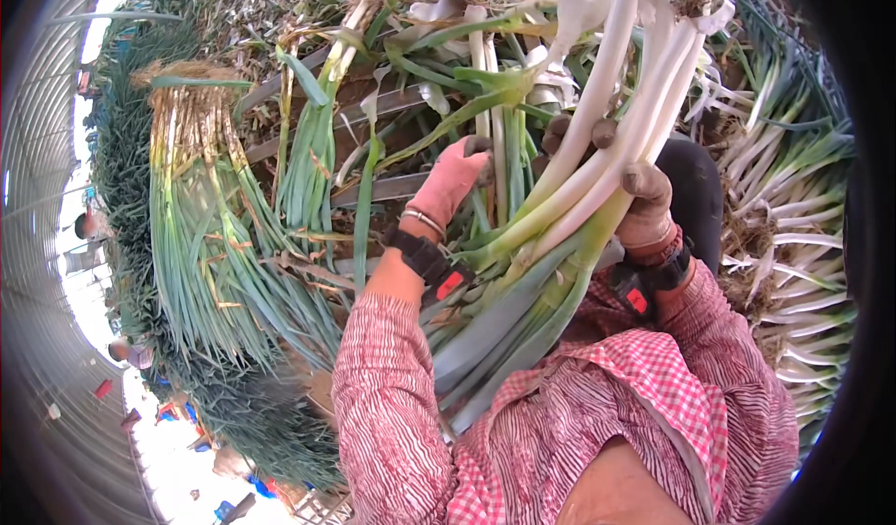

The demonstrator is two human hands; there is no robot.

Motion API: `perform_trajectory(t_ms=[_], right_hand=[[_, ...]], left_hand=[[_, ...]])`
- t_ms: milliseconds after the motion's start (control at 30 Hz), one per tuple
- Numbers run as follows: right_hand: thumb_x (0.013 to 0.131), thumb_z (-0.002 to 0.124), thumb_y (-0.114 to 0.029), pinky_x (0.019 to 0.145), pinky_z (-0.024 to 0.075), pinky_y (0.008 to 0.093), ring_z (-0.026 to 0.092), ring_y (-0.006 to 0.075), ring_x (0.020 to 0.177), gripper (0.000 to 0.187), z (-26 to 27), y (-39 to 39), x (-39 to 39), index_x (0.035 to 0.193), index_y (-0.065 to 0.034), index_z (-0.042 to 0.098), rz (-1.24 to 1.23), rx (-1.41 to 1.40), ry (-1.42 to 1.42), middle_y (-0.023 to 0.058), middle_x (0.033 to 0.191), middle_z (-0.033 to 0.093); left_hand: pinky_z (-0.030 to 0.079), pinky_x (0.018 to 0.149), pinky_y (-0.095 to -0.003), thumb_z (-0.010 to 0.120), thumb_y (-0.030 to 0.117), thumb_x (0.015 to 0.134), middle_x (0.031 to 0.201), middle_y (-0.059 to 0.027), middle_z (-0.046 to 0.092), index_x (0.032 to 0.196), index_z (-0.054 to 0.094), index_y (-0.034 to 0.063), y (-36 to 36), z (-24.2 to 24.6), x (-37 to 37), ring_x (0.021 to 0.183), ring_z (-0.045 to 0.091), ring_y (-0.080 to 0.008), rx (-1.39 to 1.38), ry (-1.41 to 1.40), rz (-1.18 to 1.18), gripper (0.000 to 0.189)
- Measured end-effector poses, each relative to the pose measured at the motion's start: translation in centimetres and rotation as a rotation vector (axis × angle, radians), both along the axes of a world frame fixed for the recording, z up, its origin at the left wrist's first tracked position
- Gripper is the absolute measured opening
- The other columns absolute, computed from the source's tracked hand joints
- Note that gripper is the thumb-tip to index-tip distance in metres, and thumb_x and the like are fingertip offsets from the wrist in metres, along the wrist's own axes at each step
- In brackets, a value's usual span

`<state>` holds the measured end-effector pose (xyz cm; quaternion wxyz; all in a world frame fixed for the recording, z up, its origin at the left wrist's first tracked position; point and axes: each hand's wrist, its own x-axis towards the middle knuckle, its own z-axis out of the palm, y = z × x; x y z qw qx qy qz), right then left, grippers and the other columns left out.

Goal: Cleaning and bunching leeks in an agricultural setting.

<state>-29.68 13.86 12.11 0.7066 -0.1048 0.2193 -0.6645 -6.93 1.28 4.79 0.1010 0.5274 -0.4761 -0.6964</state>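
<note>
My right hand (644,206), in a soiled glove, grips a bunch of thick green onions (644,98). Their white shanks and roots point up and away, while the broad green leaves (511,322) trail down towards my lap. Dark glove fingertips show between the shanks. My left hand (455,175), in a pink glove with dirty fingertips, is curled beside thinner onion stalks (498,133). Whether its fingers close on a stalk cannot be made out. A loose, bent green leaf (483,112) crosses just above this hand.
A bundle of green onions (203,210) with brown roots lies at the left, beside a smaller one (315,133). Metal bars (381,189) run beneath the stalks. Rows of white-shanked onions (805,245) lie at the right. Peeled scraps (259,7) cover the ground beyond.
</note>
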Motion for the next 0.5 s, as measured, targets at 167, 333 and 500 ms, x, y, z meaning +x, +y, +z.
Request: perform_trajectory(t_ms=[167,333,500], right_hand=[[0.072,0.079,-0.027,0.106,0.048,0.0558,0.061,0.0406,0.117,0.065,-1.3,0.3,-0.2,0.127,-0.0033,0.053,-0.013,0.04,0.0,0.0223,0.131,0.057],[0.071,0.08,-0.025,0.107,0.0468,0.0572,0.056,0.0433,0.123,0.064,-1.4,-0.2,-0.4,0.125,-0.0042,0.052,0.038,0.015,-0.039,0.0252,0.136,0.054],[0.07,0.081,-0.021,0.107,0.0463,0.0607,0.048,0.0493,0.129,0.049,-1.4,-0.5,-0.4,0.11,-0.0112,0.053,0.037,0.038,-0.022,0.0279,0.141,0.047]], left_hand=[[0.052,0.08,-0.0285,0.065,0.013,0.092,0.104,-0.003,0.069,0.122,0.064,-0.0003,-5.3,-5.3,2.2,0.091,0.063,-0.0114,-0.053,-0.191,-0.276,0.033],[0.052,0.084,-0.0318,0.069,0.018,0.087,0.105,-0.0086,0.071,0.117,0.067,-0.001,-7.3,-7.0,2.0,0.092,0.066,-0.0205,-0.124,-0.152,-0.363,0.036],[0.049,0.101,-0.0394,0.073,0.037,0.081,0.124,-0.0236,0.066,0.118,0.067,-0.0036,-4.1,-6.8,-3.8,0.116,0.063,-0.0356,-0.277,-0.722,-0.339,0.056]])
